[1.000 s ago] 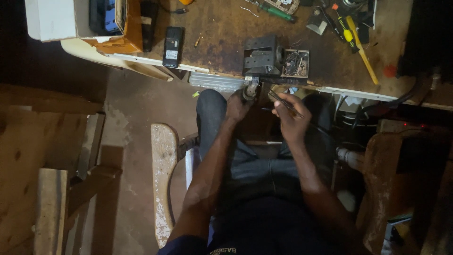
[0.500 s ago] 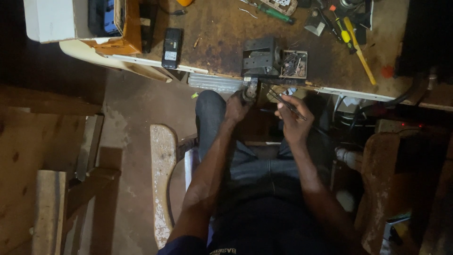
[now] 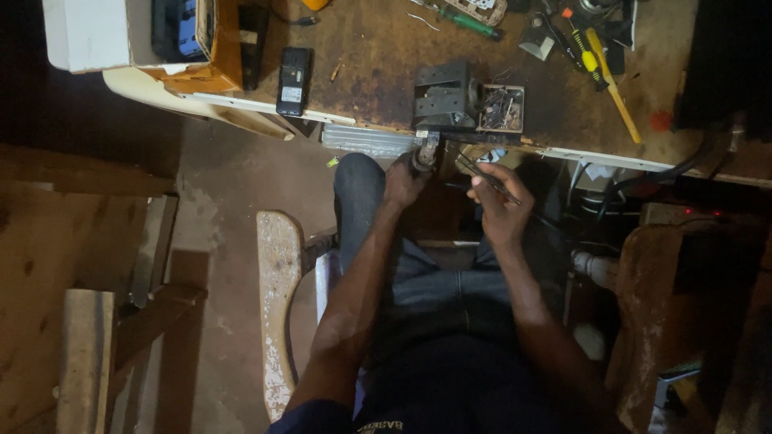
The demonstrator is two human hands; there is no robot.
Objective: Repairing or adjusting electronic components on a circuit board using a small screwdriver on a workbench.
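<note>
My left hand (image 3: 404, 178) is closed around the handle (image 3: 425, 154) of a dark metal vise (image 3: 444, 96) fixed at the front edge of a worn wooden workbench (image 3: 378, 56). My right hand (image 3: 500, 201) holds a thin metal tool (image 3: 481, 170), like tweezers or slim pliers, pointing up-left toward the vise. Both hands hover just below the bench edge, above my knees. What the vise jaws hold is too dark to tell.
A small tray of bits (image 3: 502, 108) sits beside the vise. A black remote-like device (image 3: 293, 80), screwdrivers (image 3: 595, 56) and a white box (image 3: 88, 32) lie on the bench. Wooden planks (image 3: 88, 345) and a pale board (image 3: 277, 297) stand at the left; a wooden stool (image 3: 667, 305) at the right.
My right hand has drawn slightly back and down from the vise with the thin tool. My left hand stays on the vise handle.
</note>
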